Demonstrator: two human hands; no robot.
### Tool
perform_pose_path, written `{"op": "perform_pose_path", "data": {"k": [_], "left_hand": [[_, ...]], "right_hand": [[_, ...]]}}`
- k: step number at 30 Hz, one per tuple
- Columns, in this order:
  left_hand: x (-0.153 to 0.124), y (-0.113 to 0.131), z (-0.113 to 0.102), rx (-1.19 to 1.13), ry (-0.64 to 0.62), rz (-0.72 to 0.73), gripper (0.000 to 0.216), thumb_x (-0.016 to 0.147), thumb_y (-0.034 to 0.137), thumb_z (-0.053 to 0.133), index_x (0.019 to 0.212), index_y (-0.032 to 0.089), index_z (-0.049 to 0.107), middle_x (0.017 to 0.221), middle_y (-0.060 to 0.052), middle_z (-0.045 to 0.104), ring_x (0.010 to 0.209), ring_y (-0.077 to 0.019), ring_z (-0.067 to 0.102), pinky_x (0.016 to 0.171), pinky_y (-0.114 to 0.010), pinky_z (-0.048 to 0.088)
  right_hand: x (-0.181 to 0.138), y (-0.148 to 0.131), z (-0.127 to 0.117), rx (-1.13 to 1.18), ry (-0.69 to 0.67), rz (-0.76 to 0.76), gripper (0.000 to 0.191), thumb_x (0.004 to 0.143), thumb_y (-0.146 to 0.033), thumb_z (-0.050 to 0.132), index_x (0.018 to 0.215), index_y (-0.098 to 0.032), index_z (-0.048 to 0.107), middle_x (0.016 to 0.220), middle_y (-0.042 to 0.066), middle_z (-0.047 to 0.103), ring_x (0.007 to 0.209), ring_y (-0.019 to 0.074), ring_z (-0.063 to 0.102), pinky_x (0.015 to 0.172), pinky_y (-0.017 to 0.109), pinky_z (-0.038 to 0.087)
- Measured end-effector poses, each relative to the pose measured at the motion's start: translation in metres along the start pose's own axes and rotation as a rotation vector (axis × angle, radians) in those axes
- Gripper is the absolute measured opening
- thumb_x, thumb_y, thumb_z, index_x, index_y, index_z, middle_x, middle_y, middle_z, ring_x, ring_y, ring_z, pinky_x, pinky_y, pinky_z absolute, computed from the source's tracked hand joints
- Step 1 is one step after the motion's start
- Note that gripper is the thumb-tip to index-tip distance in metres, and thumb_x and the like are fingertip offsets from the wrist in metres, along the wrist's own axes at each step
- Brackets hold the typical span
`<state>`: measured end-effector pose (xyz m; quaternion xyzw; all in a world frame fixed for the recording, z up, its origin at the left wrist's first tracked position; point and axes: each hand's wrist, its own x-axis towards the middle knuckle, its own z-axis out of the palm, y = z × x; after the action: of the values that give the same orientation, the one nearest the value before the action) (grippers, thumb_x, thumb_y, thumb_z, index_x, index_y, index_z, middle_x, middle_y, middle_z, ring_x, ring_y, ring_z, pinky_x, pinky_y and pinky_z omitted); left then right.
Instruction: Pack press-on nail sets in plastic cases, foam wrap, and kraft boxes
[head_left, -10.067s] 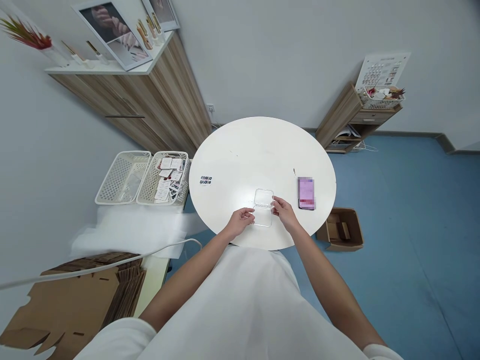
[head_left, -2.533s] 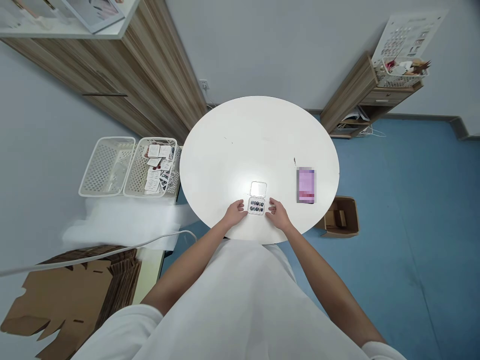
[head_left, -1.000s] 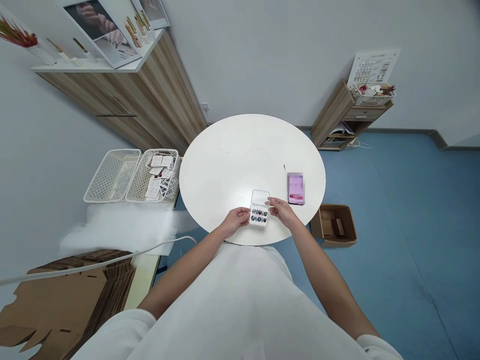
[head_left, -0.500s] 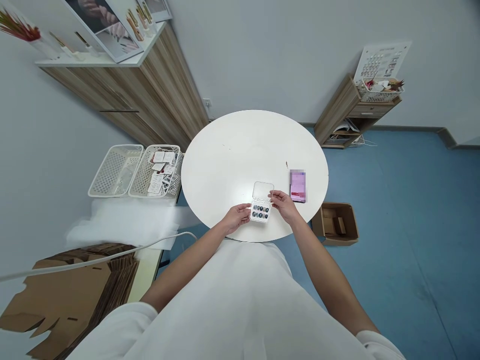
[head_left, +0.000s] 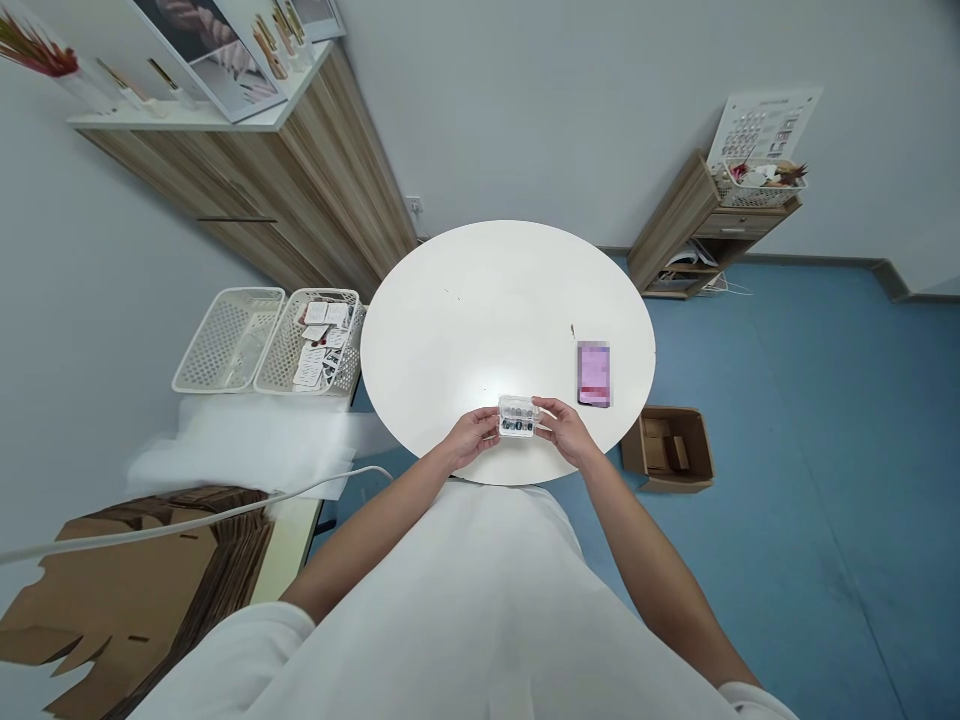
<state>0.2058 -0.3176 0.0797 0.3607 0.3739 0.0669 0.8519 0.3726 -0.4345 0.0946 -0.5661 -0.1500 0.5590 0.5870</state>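
Between my hands, over the near part of the white round table [head_left: 450,320], is a small clear-lidded case of press-on nails [head_left: 517,417]. Its transparent lid stands partway up or folded over the top row, and the dark and pale nails of the bottom row show plainly. My left hand [head_left: 474,437] grips the case by its left edge, fingers pressed together. On the opposite edge, my right hand [head_left: 559,425] has its fingers at the lid and side. A phone [head_left: 593,374] with a pink, blurred screen lies to the right.
At the left stand two white baskets [head_left: 232,340], one holding cards. Flat cardboard boxes [head_left: 142,580] are stacked below them, with a white cable [head_left: 225,512] crossing above. An open carton [head_left: 667,448] sits on the floor to the right.
The case's clear lid has swung from wide open down towards the nails. My right hand has come down slightly with it; my left hand keeps its hold on the left edge.
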Motion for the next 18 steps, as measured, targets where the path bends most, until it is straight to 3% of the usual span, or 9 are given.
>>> {"op": "perform_pose_path", "data": {"k": [6, 12, 18], "left_hand": [[-0.004, 0.006, 0.004, -0.008, -0.037, 0.004, 0.036, 0.073, 0.043, 0.058, 0.098, 0.017, 0.061, 0.100, -0.011, 0.059, 0.087, -0.0171, 0.057, 0.075, -0.030, 0.047], [-0.006, -0.003, 0.001, 0.224, 0.012, 0.082, 0.051, 0.063, 0.033, 0.071, 0.110, 0.021, 0.055, 0.087, -0.004, 0.058, 0.081, -0.0141, 0.057, 0.078, -0.034, 0.045], [-0.004, -0.009, -0.004, 0.207, 0.023, 0.101, 0.055, 0.062, 0.030, 0.072, 0.113, 0.020, 0.053, 0.087, -0.004, 0.056, 0.077, -0.0121, 0.056, 0.078, -0.034, 0.045]], "right_hand": [[-0.004, 0.001, 0.000, -0.009, 0.035, -0.010, 0.037, 0.066, -0.036, 0.065, 0.100, -0.026, 0.059, 0.119, 0.003, 0.052, 0.103, 0.0182, 0.052, 0.084, 0.033, 0.046], [-0.003, 0.011, 0.002, -0.042, 0.118, -0.039, 0.047, 0.062, -0.031, 0.068, 0.106, -0.025, 0.053, 0.120, 0.006, 0.050, 0.103, 0.0185, 0.052, 0.082, 0.032, 0.047], [-0.011, 0.020, 0.004, -0.004, 0.129, 0.041, 0.037, 0.063, -0.033, 0.067, 0.098, -0.025, 0.055, 0.105, 0.004, 0.056, 0.090, 0.0164, 0.058, 0.077, 0.033, 0.050]]}}
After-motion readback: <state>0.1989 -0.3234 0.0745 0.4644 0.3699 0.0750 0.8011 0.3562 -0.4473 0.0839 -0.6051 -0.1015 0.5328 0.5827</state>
